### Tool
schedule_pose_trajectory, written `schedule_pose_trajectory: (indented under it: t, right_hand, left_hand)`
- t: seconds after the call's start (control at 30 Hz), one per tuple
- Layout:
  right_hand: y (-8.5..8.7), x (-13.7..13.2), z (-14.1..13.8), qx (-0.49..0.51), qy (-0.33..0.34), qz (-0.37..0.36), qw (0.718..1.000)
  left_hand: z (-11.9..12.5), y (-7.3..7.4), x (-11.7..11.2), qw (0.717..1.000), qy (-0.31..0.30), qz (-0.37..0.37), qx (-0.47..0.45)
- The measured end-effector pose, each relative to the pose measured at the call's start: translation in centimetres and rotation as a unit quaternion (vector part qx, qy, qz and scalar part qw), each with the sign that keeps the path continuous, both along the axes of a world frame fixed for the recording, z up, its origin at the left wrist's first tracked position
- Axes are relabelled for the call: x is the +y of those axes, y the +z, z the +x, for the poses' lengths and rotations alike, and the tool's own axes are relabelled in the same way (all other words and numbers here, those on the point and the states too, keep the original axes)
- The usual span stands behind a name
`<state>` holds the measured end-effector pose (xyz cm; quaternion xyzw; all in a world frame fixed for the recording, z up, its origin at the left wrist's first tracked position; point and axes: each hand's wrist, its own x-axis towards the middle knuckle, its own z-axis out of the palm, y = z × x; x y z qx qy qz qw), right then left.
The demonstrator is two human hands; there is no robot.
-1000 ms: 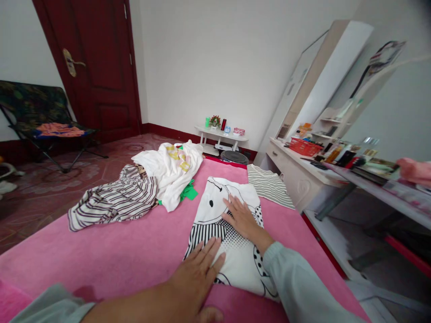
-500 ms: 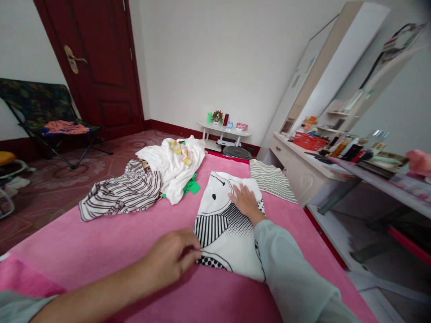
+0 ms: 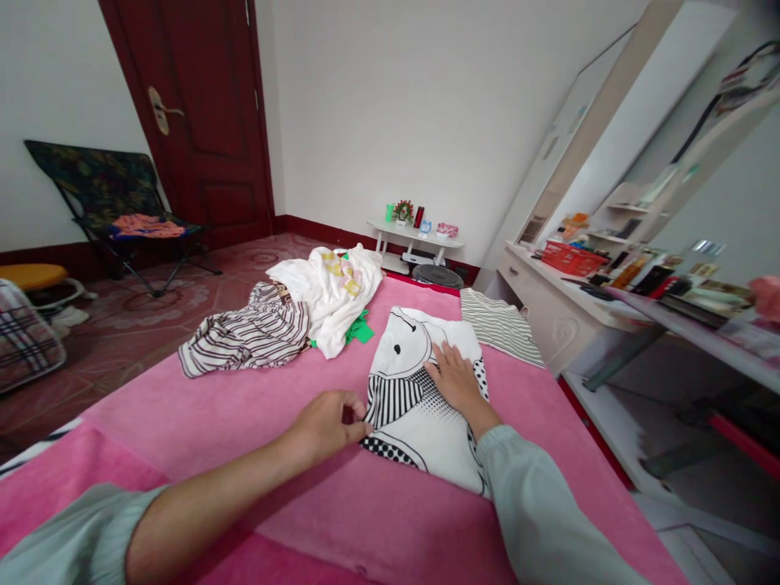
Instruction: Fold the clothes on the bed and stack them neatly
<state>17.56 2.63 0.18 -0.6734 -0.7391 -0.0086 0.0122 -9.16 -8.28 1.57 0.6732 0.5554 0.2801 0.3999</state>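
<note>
One printed garment: left hand pinching edge, right hand flat; two striped garments

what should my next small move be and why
Probably draw the near left edge gently outward with your left hand: its fingertips are right at that edge of the black-and-white printed garment, while your right hand lies spread on top and could steady the fabric.

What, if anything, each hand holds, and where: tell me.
The left hand is at the left edge of the white printed garment, by the striped patch; whether it pinches cannot be told. The right hand lies spread on top, gripping nothing.
</note>
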Motion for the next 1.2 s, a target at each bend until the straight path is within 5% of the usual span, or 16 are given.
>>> schedule_pose_trajectory:
  t: [0.13,0.27,0.4,0.57,0.7,0.83,0.93,1.03,1.2]
  right_hand:
    - [-0.2,0.2,0.0,-0.003,-0.001,0.001,1.000]
    - [-0.3,0.2,0.1,-0.002,0.000,0.004,1.000]
    - [-0.3,0.0,0.1,0.001,0.001,0.013,1.000]
    - [-0.1,-0.1,0.0,0.012,0.002,0.018,1.000]
    - [-0.1,-0.2,0.0,0.013,-0.001,0.012,1.000]
    - [-0.4,-0.1,-0.1,0.015,0.000,0.026,1.000]
    - [-0.4,-0.2,-0.1,0.020,0.004,0.040,0.999]
    - [-0.5,-0.3,-0.1,0.026,0.006,0.044,0.999]
    - [-0.3,0.1,0.6,0.044,0.021,0.020,0.999]
  left_hand:
    - [0.0,-0.7,0.1,0.985,0.029,-0.016,-0.171]
    - [-0.4,-0.6,-0.1,0.975,0.039,-0.062,-0.211]
    - [-0.4,-0.1,-0.2,0.978,0.025,-0.122,-0.168]
    - [-1.2,-0.1,-0.3,0.996,-0.011,-0.052,-0.071]
    - [-2.4,0.9,0.7,0.992,-0.089,-0.082,0.032]
    - [-1.1,3.4,3.3,0.978,-0.076,0.108,0.163]
    - [2.1,4.2,6.0,0.944,-0.152,0.226,0.188]
    - [5.5,2.8,9.3,0.907,-0.227,0.269,0.233]
    - [8.1,-0.8,16.0,0.911,-0.177,0.215,0.303]
